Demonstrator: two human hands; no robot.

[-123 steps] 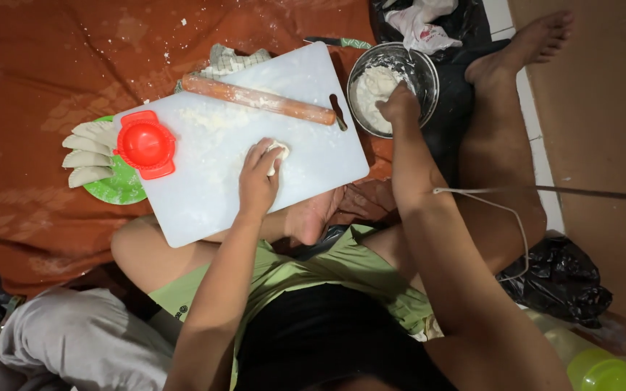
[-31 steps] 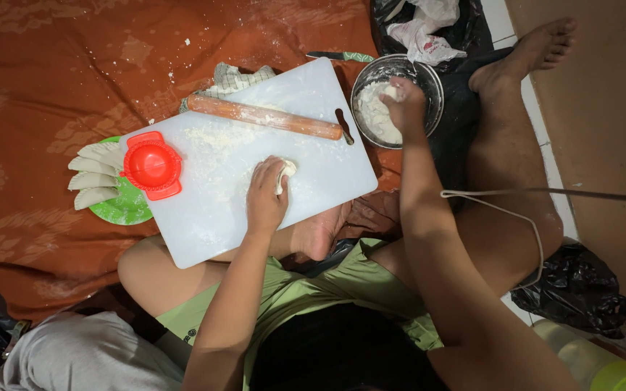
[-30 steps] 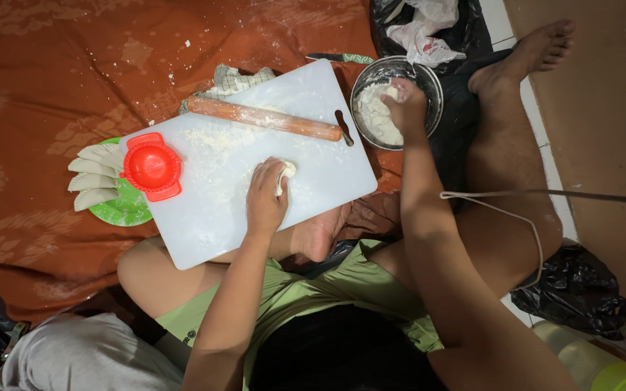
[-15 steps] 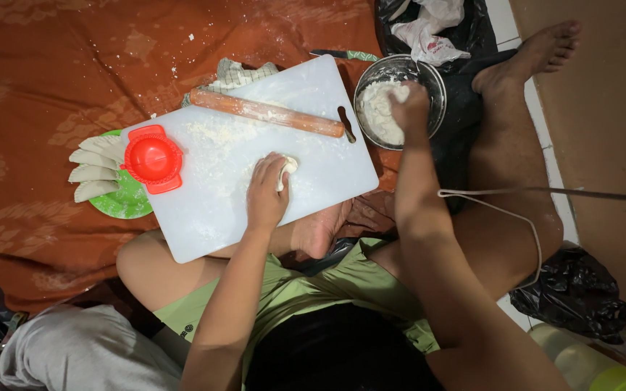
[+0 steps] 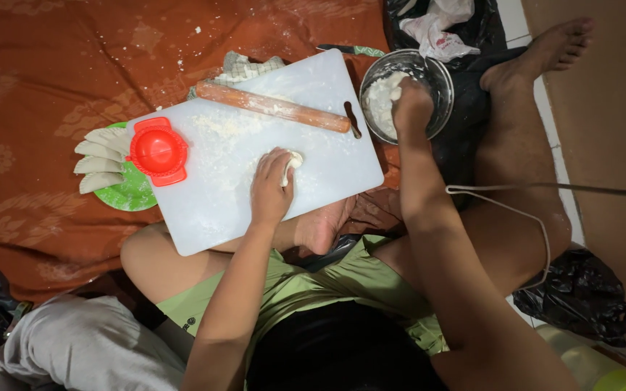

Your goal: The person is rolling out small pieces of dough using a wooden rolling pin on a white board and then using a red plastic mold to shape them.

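A white cutting board (image 5: 327, 156) dusted with flour lies on my lap. My left hand (image 5: 269, 190) rests on it, fingers closed over a small lump of dough (image 5: 293, 161). My right hand (image 5: 411, 105) reaches into a glass bowl (image 5: 440, 80) of white dough at the board's far right corner, its fingers curled in the dough. A wooden rolling pin (image 5: 273, 107) lies across the board's far side. A red dumpling press (image 5: 157, 150) sits closed on the board's left corner.
A green plate (image 5: 130, 195) with several folded dumplings (image 5: 99, 156) sits left of the board on the orange cloth (image 5: 52, 65). A checked rag (image 5: 240, 66) lies behind the board. Black bags (image 5: 581, 297) lie at right; a white cord (image 5: 537, 217) crosses my leg.
My right hand stays in the bowl, working the dough. My left hand keeps pressing the dough lump on the board. The view has shifted slightly.
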